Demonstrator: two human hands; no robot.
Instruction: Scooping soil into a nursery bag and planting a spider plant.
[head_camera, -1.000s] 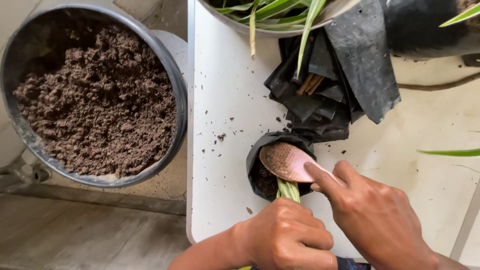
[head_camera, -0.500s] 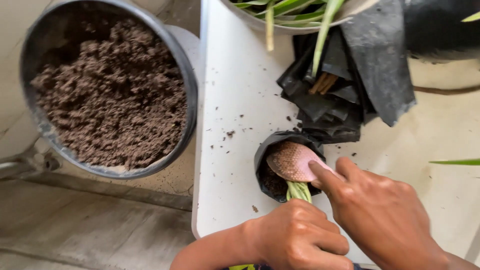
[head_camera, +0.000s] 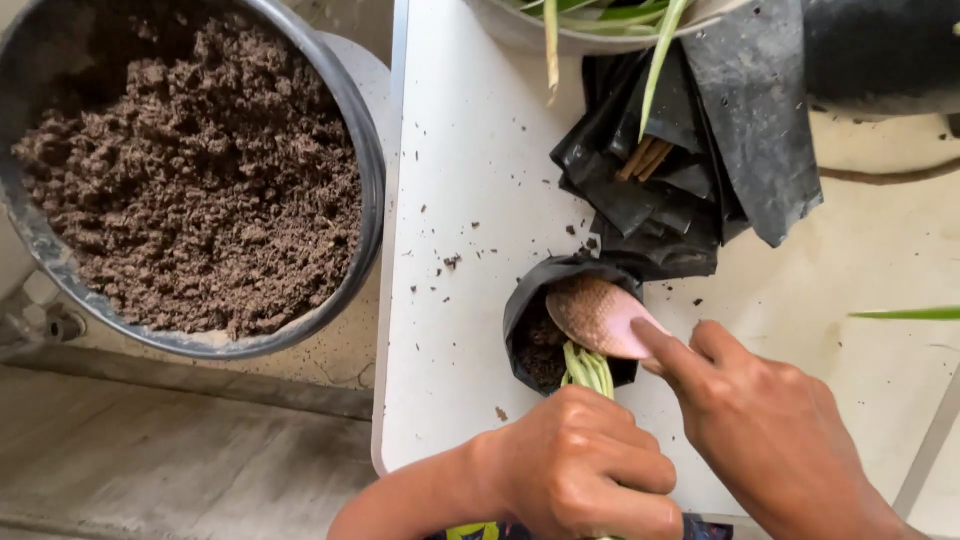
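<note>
Left hand (head_camera: 585, 465) gripping stems (head_camera: 588, 370), right hand (head_camera: 770, 430) gripping spoon (head_camera: 600, 315), bag (head_camera: 540, 320) near table edge (head_camera: 385, 400)

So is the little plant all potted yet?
Not yet. Done: the plant stands in the small black bag, with some soil inside. In hand: the left hand grips the stems while the right hand holds a pink spoon over the bag. Left: the bag looks only partly filled, and the tub holds plenty of soil.
</note>
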